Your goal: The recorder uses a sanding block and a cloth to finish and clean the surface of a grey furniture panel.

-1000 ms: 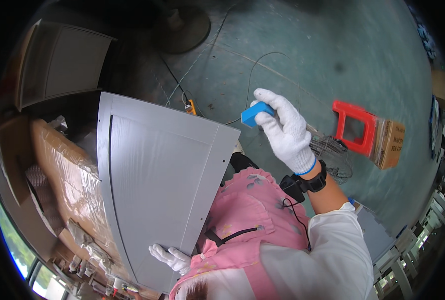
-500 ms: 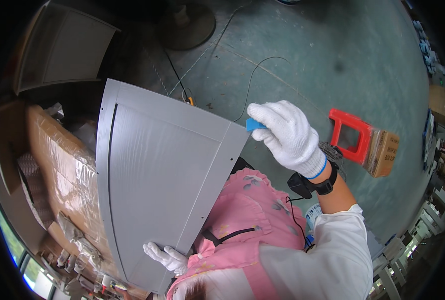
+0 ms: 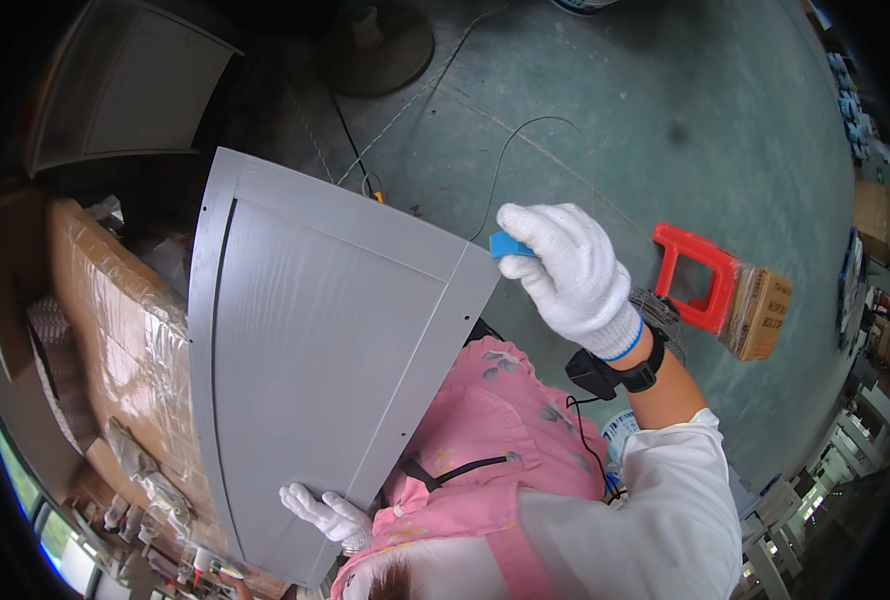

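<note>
A large grey panel with a recessed centre, like a cabinet door, lies in front of me. My right hand, in a white knit glove, pinches a small blue block between thumb and fingers. The block is at the panel's far right corner and seems to touch its edge. Near the panel's close end, my gloved left hand rests flat on the surface with its fingers spread. Small dark holes dot the panel's border.
Left of the panel stands a plastic-wrapped cardboard package. On the green floor to the right are a red stool and a cardboard box. Cables trail across the floor beyond the panel. Another panel stands at the far left.
Both hands keep nearly the same places. The right hand with the blue block has shifted very slightly at the corner; the whole view has moved a little.
</note>
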